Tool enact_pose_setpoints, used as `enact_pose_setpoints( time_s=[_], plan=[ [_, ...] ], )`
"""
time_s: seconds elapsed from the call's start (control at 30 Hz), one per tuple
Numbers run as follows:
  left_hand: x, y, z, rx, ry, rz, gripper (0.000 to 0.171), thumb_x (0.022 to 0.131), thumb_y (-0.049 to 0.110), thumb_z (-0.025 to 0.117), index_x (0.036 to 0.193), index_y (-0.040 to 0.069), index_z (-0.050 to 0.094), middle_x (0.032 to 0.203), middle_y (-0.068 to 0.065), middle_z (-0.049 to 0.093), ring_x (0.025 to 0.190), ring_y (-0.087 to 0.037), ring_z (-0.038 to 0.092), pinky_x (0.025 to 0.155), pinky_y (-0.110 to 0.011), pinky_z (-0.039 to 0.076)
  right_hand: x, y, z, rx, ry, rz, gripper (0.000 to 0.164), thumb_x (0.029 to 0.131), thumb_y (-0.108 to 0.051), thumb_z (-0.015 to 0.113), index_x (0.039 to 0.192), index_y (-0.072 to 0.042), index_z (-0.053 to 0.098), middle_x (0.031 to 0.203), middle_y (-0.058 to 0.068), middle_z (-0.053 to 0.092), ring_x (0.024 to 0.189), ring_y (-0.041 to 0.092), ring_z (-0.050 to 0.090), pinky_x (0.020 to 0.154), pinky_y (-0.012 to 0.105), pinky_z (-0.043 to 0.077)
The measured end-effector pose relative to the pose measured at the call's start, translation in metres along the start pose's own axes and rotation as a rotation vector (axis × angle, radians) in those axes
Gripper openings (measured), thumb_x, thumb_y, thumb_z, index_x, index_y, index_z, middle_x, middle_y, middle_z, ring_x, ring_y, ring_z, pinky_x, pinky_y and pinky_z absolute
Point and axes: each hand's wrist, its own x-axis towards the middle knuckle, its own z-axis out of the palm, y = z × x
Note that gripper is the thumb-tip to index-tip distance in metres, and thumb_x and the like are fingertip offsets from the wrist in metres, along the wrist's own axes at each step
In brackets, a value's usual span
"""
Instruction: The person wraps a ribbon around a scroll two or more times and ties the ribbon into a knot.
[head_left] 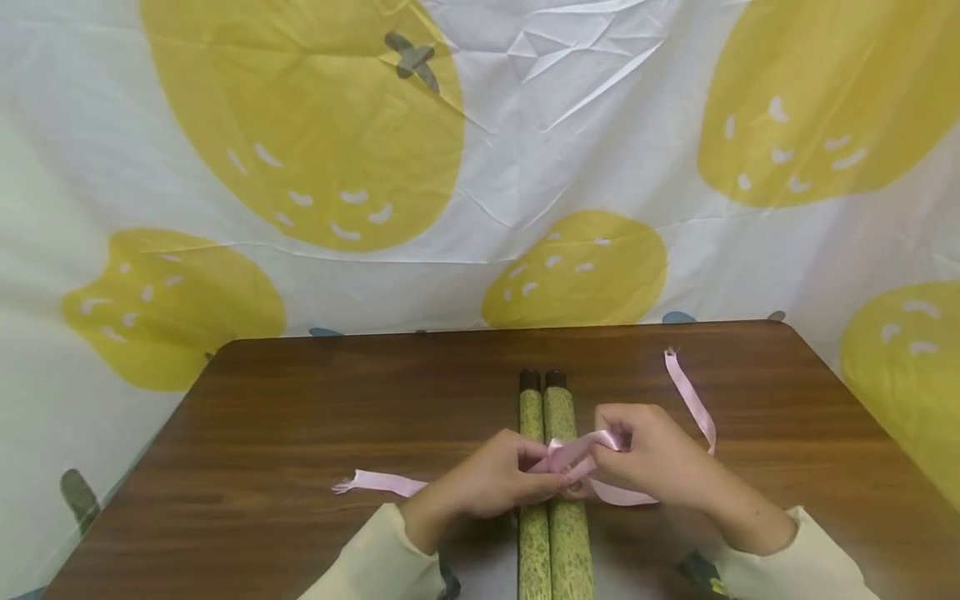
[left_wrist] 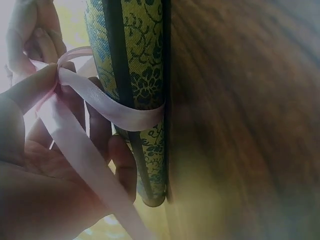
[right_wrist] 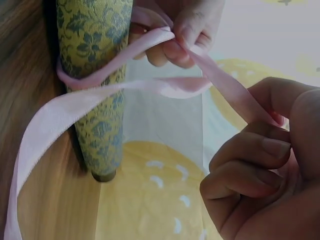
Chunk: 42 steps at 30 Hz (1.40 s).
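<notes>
Ribbon of pink colour is pinched in both grips with no gap to see: left hand keeps the crossing of it tightly, and right hand has hold of one strand. Directly below the left grip, which is the nearer one, lie two patterned rolls side by side, their long axis pointing forward, so the band goes around them crosswise, while the right grip stands just to their right. Farther, on the desk, one loose end lies leftward of the left grip, the other end forward of the right.

Homelike indoor spot, exact room unclear: wood-grain tabletop, yellow-and-white fruit-print cloth hung behind
</notes>
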Motion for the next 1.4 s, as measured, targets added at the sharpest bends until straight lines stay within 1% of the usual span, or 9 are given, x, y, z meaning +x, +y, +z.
enact_pose_setpoints(
  time_s=[0.1, 0.2, 0.33, 0.47, 0.67, 0.83, 1.1, 1.27, 1.4],
  plan=[
    [0.000, 0.000, 0.001, -0.006, 0.003, -0.006, 0.022, 0.083, 0.025, 0.070, 0.078, 0.005, 0.072, 0.055, 0.006, 0.053, 0.045, -0.002, 0.044, 0.041, -0.016, 0.036, -0.002, 0.002, -0.007, -0.008, 0.035, -0.011, 0.032, 0.071, 0.004, 0.065, 0.062, -0.013, 0.039, 0.055, -0.008, 0.034, 0.047, 0.002, 0.033, 0.041, 0.015, 0.025],
    [0.000, -0.001, 0.001, 0.003, 0.005, -0.003, 0.023, 0.083, 0.026, 0.070, 0.076, 0.004, 0.071, 0.055, 0.007, 0.052, 0.046, -0.002, 0.043, 0.040, -0.016, 0.035, -0.006, 0.004, -0.016, -0.007, 0.036, 0.026, 0.031, 0.071, 0.005, 0.064, 0.062, -0.012, 0.039, 0.055, -0.008, 0.035, 0.046, 0.001, 0.033, 0.039, 0.014, 0.025],
    [0.002, -0.005, 0.001, 0.022, 0.002, 0.008, 0.023, 0.082, 0.029, 0.071, 0.074, 0.008, 0.071, 0.056, 0.009, 0.054, 0.047, -0.002, 0.043, 0.040, -0.016, 0.035, -0.011, 0.005, -0.029, -0.012, 0.041, 0.105, 0.031, 0.074, 0.004, 0.063, 0.063, -0.013, 0.040, 0.053, -0.007, 0.033, 0.045, 0.001, 0.031, 0.039, 0.015, 0.024],
    [0.001, -0.004, 0.000, 0.028, 0.002, 0.012, 0.019, 0.082, 0.026, 0.071, 0.075, 0.009, 0.072, 0.057, 0.008, 0.055, 0.048, -0.002, 0.044, 0.041, -0.015, 0.036, -0.017, 0.009, -0.039, -0.063, 0.052, 0.123, 0.033, 0.078, 0.001, 0.065, 0.061, -0.013, 0.041, 0.052, -0.008, 0.032, 0.046, 0.002, 0.031, 0.040, 0.016, 0.025],
    [0.000, -0.002, -0.001, 0.055, 0.018, 0.013, 0.020, 0.081, 0.027, 0.072, 0.074, 0.008, 0.072, 0.057, 0.006, 0.056, 0.047, -0.003, 0.042, 0.041, -0.016, 0.034, -0.024, 0.011, -0.047, -0.125, 0.062, 0.126, 0.032, 0.078, -0.002, 0.066, 0.060, -0.014, 0.042, 0.053, -0.010, 0.032, 0.047, 0.003, 0.032, 0.040, 0.017, 0.026],
    [0.000, -0.002, 0.000, 0.050, 0.010, -0.001, 0.019, 0.080, 0.029, 0.073, 0.075, 0.010, 0.073, 0.057, 0.004, 0.058, 0.045, -0.003, 0.041, 0.039, -0.016, 0.033, -0.028, 0.012, -0.052, -0.122, 0.067, 0.168, 0.029, 0.078, -0.002, 0.064, 0.062, -0.013, 0.044, 0.055, -0.008, 0.032, 0.047, 0.004, 0.032, 0.038, 0.017, 0.026],
    [0.001, -0.004, 0.000, 0.059, 0.006, 0.001, 0.019, 0.080, 0.030, 0.072, 0.075, 0.012, 0.073, 0.054, 0.007, 0.056, 0.044, -0.003, 0.040, 0.038, -0.016, 0.032, -0.033, 0.016, -0.065, -0.140, 0.136, 0.208, 0.029, 0.081, 0.000, 0.062, 0.062, -0.011, 0.043, 0.053, -0.005, 0.033, 0.044, 0.005, 0.030, 0.036, 0.019, 0.026],
    [0.000, -0.005, 0.001, 0.047, 0.012, -0.017, 0.020, 0.080, 0.031, 0.073, 0.075, 0.012, 0.073, 0.051, 0.008, 0.052, 0.043, -0.003, 0.039, 0.037, -0.016, 0.032, -0.040, 0.022, -0.072, -0.159, 0.146, 0.207, 0.030, 0.082, -0.001, 0.061, 0.062, -0.011, 0.042, 0.052, -0.007, 0.031, 0.043, 0.004, 0.028, 0.035, 0.019, 0.024],
    [0.000, -0.004, 0.000, 0.047, 0.011, -0.022, 0.022, 0.079, 0.033, 0.073, 0.073, 0.012, 0.073, 0.051, 0.008, 0.053, 0.043, -0.003, 0.039, 0.038, -0.017, 0.033, -0.047, 0.030, -0.080, -0.184, 0.147, 0.241, 0.030, 0.083, -0.002, 0.061, 0.063, -0.011, 0.040, 0.051, -0.008, 0.028, 0.043, 0.003, 0.026, 0.036, 0.019, 0.022]
  ],
)
